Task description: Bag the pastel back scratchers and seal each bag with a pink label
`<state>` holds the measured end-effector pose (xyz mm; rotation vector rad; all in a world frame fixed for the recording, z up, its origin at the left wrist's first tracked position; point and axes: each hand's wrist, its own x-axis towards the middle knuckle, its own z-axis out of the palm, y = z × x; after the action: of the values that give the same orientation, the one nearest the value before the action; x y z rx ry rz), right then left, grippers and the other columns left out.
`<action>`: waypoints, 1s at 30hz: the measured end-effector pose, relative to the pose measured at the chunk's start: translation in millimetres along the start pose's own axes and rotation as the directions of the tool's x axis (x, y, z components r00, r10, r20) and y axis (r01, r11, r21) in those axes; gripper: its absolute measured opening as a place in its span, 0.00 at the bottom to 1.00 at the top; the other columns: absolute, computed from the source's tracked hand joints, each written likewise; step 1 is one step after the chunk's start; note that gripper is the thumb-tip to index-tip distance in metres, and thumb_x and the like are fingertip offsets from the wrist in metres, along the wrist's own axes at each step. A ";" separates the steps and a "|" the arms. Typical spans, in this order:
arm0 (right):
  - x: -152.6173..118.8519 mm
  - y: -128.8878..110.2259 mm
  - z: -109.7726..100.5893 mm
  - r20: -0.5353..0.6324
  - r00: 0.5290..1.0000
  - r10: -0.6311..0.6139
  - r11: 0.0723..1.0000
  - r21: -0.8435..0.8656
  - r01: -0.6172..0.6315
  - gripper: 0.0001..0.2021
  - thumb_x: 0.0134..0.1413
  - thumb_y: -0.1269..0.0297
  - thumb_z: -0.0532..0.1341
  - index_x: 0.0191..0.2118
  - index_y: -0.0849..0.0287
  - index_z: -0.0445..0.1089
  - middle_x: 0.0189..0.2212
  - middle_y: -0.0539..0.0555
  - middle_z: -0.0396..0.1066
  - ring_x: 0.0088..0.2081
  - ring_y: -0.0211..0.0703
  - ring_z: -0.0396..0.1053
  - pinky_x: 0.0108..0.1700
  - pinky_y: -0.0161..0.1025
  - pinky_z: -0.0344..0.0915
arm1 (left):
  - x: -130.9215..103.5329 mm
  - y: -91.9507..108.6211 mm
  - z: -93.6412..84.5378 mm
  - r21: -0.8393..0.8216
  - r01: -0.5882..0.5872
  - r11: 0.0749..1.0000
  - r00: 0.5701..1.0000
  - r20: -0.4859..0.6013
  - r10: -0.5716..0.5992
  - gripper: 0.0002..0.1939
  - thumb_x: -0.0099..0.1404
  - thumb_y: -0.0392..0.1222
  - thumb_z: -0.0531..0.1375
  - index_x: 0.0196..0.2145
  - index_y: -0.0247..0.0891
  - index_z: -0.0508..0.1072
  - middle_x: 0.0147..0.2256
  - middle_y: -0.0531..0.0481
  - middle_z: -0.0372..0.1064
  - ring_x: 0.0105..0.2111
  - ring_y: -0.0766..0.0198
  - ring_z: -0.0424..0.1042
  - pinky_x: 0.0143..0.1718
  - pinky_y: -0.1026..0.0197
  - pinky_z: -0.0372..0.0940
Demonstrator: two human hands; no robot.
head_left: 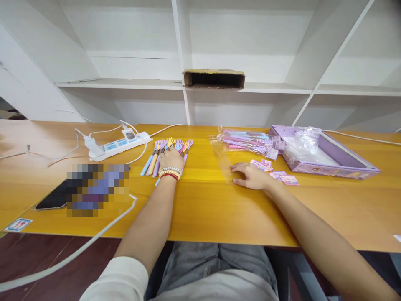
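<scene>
My left hand [171, 159], with beaded bracelets at the wrist, rests over a row of pastel sticks with small hand-shaped ends [151, 164]. They look like pens or little back scratchers in blue, yellow, purple and pink. The fingers of this hand are mostly hidden, so its grip does not show. My right hand [253, 176] lies low on the table, fingers and thumb apart, at the edge of a clear plastic bag [222, 161]. Just beyond it are wrapped sticks of similar colours [246, 140]. Small pink printed cards [290, 180] lie close to the right wrist.
A purple open box [336, 169] with clear plastic bags [305, 146] inside stands at the right. On the left are a white power strip [120, 145] with cables and a dark phone [53, 196]. White shelves behind hold a cardboard box [214, 72].
</scene>
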<state>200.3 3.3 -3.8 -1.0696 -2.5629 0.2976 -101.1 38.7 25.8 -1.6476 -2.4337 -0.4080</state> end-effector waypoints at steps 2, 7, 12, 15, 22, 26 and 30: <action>-0.2 -0.6 -0.4 0.005 1.000 0.001 1.000 -0.002 -0.001 0.20 0.50 0.56 0.59 0.48 0.60 0.67 0.51 0.60 0.65 0.52 0.52 0.62 0.54 0.51 0.59 | -1.3 0.8 -1.0 -0.018 -0.015 1.000 1.000 -0.013 0.015 0.24 0.57 0.51 0.54 0.45 0.29 0.65 0.42 0.33 0.67 0.45 0.48 0.66 0.43 0.53 0.59; 0.2 -0.3 -0.2 0.002 1.000 0.007 1.000 0.007 -0.007 0.21 0.49 0.56 0.59 0.48 0.59 0.67 0.51 0.61 0.65 0.52 0.52 0.63 0.53 0.51 0.59 | -1.9 5.2 -6.2 -0.092 -0.039 0.995 0.999 -0.027 0.037 0.19 0.56 0.45 0.56 0.43 0.31 0.64 0.40 0.35 0.67 0.41 0.48 0.68 0.38 0.54 0.62; 1.0 -4.7 -1.2 -0.028 0.999 0.027 0.999 0.044 -0.026 0.20 0.50 0.54 0.58 0.46 0.59 0.68 0.49 0.60 0.67 0.51 0.51 0.64 0.53 0.49 0.59 | -17.7 28.5 -11.5 -0.219 -0.339 0.915 0.935 -0.183 0.303 0.13 0.61 0.33 0.48 0.43 0.34 0.65 0.41 0.40 0.67 0.43 0.54 0.67 0.42 0.56 0.61; 2.4 -8.8 -3.1 -0.152 0.979 0.132 0.980 0.168 -0.106 0.20 0.53 0.52 0.55 0.48 0.57 0.67 0.47 0.58 0.68 0.48 0.49 0.65 0.50 0.48 0.60 | -43.1 51.1 -12.9 -0.328 -0.616 0.716 0.788 -0.250 0.563 0.13 0.63 0.33 0.47 0.43 0.36 0.66 0.42 0.44 0.68 0.43 0.59 0.67 0.45 0.59 0.60; 8.3 -10.8 -6.0 -0.325 0.865 0.382 0.719 0.692 -0.058 0.19 0.52 0.49 0.55 0.26 0.60 0.68 0.23 0.51 0.70 0.27 0.38 0.67 0.34 0.37 0.63 | -93.1 81.3 -13.3 -0.384 -0.845 0.372 0.506 -0.352 0.787 0.14 0.66 0.35 0.46 0.47 0.39 0.64 0.40 0.45 0.70 0.42 0.61 0.67 0.45 0.58 0.59; 8.5 -5.8 -8.8 -0.350 0.786 0.510 0.578 0.816 -0.012 0.18 0.50 0.50 0.58 0.21 0.60 0.65 0.16 0.50 0.66 0.20 0.35 0.63 0.27 0.34 0.61 | -83.3 77.6 -10.6 -0.409 -0.774 0.484 0.610 -0.279 0.741 0.14 0.65 0.44 0.49 0.46 0.38 0.65 0.40 0.46 0.70 0.40 0.60 0.69 0.43 0.57 0.59; 6.9 5.4 -11.3 -0.342 0.662 0.666 0.430 0.902 0.034 0.18 0.46 0.50 0.61 0.19 0.60 0.64 0.15 0.49 0.66 0.17 0.33 0.61 0.23 0.33 0.60 | -70.6 70.6 -7.7 -0.425 -0.698 0.577 0.686 -0.162 0.710 0.17 0.65 0.51 0.47 0.41 0.41 0.70 0.36 0.49 0.71 0.36 0.61 0.70 0.35 0.60 0.59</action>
<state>203.7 12.7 6.4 -0.9837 -1.1558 0.9831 -9.3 -1.2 21.3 -2.6430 -1.5010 -0.8548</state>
